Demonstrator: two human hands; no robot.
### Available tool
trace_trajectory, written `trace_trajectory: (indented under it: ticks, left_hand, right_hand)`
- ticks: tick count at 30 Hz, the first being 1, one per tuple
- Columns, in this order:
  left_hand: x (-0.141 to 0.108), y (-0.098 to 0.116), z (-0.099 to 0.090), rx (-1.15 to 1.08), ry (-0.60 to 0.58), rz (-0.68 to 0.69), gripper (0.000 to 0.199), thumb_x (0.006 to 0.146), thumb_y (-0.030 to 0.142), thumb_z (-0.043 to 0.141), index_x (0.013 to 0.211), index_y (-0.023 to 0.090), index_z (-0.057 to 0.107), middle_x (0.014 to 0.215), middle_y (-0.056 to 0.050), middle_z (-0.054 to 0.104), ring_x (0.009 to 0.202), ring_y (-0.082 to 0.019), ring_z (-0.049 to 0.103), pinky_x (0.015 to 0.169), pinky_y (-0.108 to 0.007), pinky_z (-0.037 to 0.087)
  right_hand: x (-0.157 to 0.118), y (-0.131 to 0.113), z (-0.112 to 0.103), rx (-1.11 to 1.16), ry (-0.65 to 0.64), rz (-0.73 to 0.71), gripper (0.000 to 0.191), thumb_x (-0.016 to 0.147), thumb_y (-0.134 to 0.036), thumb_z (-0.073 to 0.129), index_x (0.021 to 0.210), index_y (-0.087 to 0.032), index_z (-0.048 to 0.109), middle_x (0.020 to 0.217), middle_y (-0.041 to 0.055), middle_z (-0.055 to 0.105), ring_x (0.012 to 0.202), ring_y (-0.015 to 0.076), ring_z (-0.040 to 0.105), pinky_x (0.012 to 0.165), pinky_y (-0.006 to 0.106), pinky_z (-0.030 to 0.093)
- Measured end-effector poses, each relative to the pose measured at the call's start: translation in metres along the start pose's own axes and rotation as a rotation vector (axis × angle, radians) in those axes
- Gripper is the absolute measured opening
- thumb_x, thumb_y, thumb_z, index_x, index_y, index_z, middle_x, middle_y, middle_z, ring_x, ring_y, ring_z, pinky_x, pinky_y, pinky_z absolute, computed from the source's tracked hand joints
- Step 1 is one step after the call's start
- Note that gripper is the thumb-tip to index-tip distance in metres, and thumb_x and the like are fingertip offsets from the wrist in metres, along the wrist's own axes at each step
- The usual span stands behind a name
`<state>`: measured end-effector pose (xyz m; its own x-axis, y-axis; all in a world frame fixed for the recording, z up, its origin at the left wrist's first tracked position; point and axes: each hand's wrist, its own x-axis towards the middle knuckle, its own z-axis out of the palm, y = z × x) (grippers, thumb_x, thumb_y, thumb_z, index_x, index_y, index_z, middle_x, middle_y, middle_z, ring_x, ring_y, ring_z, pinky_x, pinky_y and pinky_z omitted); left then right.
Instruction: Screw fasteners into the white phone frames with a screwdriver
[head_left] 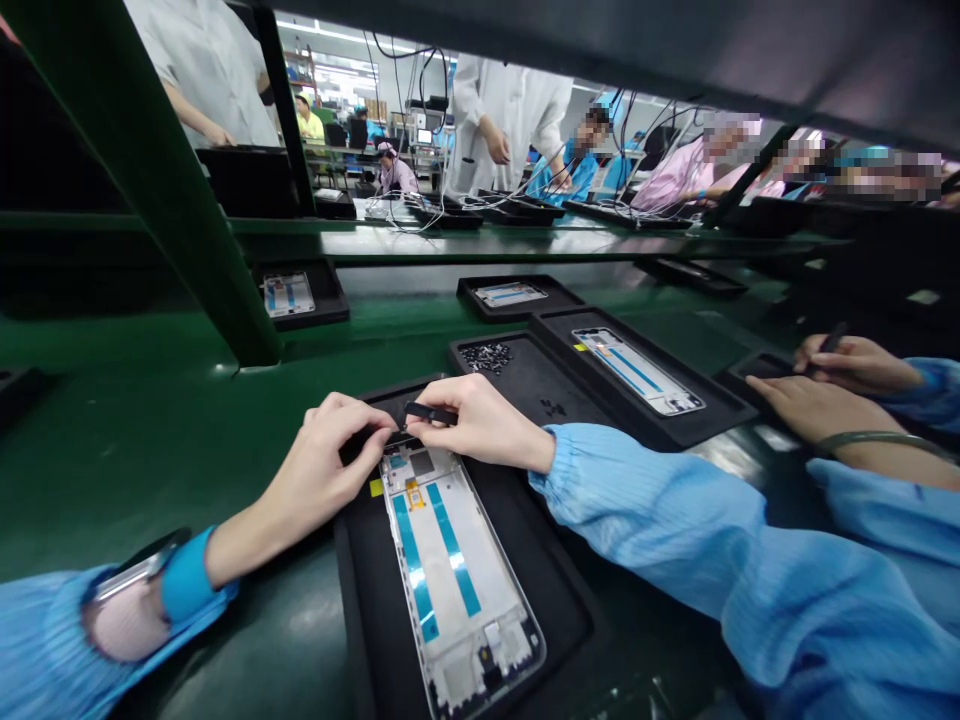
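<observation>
A silver phone frame (457, 570) with two blue strips and a yellow tab lies in a black tray (360, 620). At its top left corner is my left hand (330, 460), thumb and forefinger pinched together; whatever lies between the tips is too small to make out. My right hand (476, 425) grips a black tool (431, 413), apparently tweezers, with its tip at the frame's top edge. Just beyond, another black tray (525, 385) holds a pile of small black parts (486, 357) and a few loose ones.
More phone frames lie in trays at the right (637, 370), back (511, 293) and left (289, 294). A co-worker's hands (832, 400) are close on the right. A green post (150, 180) slants down at the left. People stand and sit beyond the bench.
</observation>
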<state>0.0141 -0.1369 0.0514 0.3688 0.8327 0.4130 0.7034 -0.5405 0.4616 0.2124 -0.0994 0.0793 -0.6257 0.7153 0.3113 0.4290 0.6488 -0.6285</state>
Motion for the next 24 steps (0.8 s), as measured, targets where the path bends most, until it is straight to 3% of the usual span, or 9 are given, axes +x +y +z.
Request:
trace_trajectory:
  ticks: [5, 11, 24]
  left_hand:
    - [-0.008, 0.0, -0.008, 0.008, -0.038, 0.035, 0.02, 0.084, 0.03, 0.048, 0.098, 0.022, 0.06, 0.092, -0.003, 0.065, 0.091, -0.021, 0.053, 0.078, -0.034, 0.043]
    - [-0.006, 0.006, -0.006, 0.027, -0.122, 0.058, 0.02, 0.084, 0.03, 0.049, 0.095, 0.021, 0.062, 0.093, -0.004, 0.065, 0.092, -0.022, 0.052, 0.077, -0.036, 0.044]
    - [-0.005, 0.004, -0.005, 0.019, -0.097, 0.065, 0.017, 0.082, 0.027, 0.05, 0.09, 0.019, 0.063, 0.091, -0.005, 0.065, 0.089, -0.021, 0.053, 0.077, -0.037, 0.043]
  right_hand:
    - [0.003, 0.002, 0.003, -0.028, -0.105, -0.024, 0.008, 0.075, -0.013, 0.059, 0.074, -0.009, 0.066, 0.067, 0.0011, 0.06, 0.059, 0.0076, 0.049, 0.056, 0.019, 0.034]
    - [0.002, 0.005, 0.006, -0.027, -0.086, -0.047, 0.006, 0.071, -0.01, 0.062, 0.075, -0.011, 0.066, 0.07, 0.0008, 0.059, 0.064, 0.0091, 0.051, 0.06, 0.019, 0.036]
    - [0.0, 0.004, 0.011, -0.07, -0.058, -0.068, 0.006, 0.066, -0.008, 0.063, 0.071, -0.011, 0.063, 0.064, -0.0014, 0.057, 0.059, 0.008, 0.046, 0.058, 0.019, 0.034]
